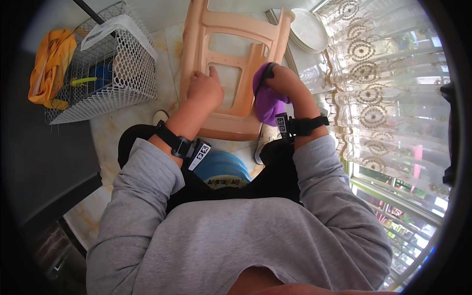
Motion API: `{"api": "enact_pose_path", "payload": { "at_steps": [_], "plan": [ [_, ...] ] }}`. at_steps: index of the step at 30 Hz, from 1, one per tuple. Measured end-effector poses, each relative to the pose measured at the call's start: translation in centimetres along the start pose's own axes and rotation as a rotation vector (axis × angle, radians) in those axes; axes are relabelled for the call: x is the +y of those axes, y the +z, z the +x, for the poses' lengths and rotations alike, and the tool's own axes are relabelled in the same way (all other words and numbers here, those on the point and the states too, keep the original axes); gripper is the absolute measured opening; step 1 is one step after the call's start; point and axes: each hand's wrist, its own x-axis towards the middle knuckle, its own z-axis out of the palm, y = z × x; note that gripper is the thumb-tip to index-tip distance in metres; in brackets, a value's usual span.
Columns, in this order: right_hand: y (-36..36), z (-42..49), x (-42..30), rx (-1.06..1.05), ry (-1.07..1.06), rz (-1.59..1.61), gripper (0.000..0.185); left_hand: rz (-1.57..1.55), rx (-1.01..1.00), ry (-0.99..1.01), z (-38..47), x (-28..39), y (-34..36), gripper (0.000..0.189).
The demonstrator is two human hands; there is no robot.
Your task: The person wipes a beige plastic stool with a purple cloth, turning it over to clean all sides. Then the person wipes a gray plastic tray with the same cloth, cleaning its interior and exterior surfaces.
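A pinkish-beige plastic chair or stool (239,23) lies on the floor in front of me, with openings in its frame. My left hand (206,88) rests on the edge of its inner frame, index finger extended, beside the lower opening; I see nothing held in it. My right hand (282,79) grips a purple cloth (268,105) with a dark band, at the right side of the chair frame. The cloth hangs down over the frame's right edge, near my shoe. Part of the right hand's fingers is hidden by the cloth.
A white mesh basket (136,70) stands at the left, with a yellow-orange strap bundle (51,66) over its edge. Stacked white plates (309,30) are at the upper right, by a lace curtain (368,81). A blue round seat (223,166) is between my legs.
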Motion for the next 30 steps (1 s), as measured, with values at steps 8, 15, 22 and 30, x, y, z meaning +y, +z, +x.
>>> {"api": "enact_pose_path", "payload": {
  "at_steps": [8,15,22,30],
  "plan": [
    [2.3,3.1,2.3,0.434,-0.065,0.043,0.025,-0.004,0.042,0.080,-0.2,-0.2,0.1,0.068],
    [2.7,1.0,0.1,0.158,0.041,-0.156,0.027,0.021,0.033,0.085,-0.5,0.1,-0.2,0.069],
    [0.1,-1.7,-3.4,-0.354,-0.150,-0.148,0.022,0.076,-0.009,0.095,-0.5,-0.1,0.0,0.071],
    [-1.7,-2.0,-5.2,-0.254,-0.201,1.245,0.027,-1.441,-0.378,0.437,-1.5,0.1,-1.6,0.068]
  ]
}}
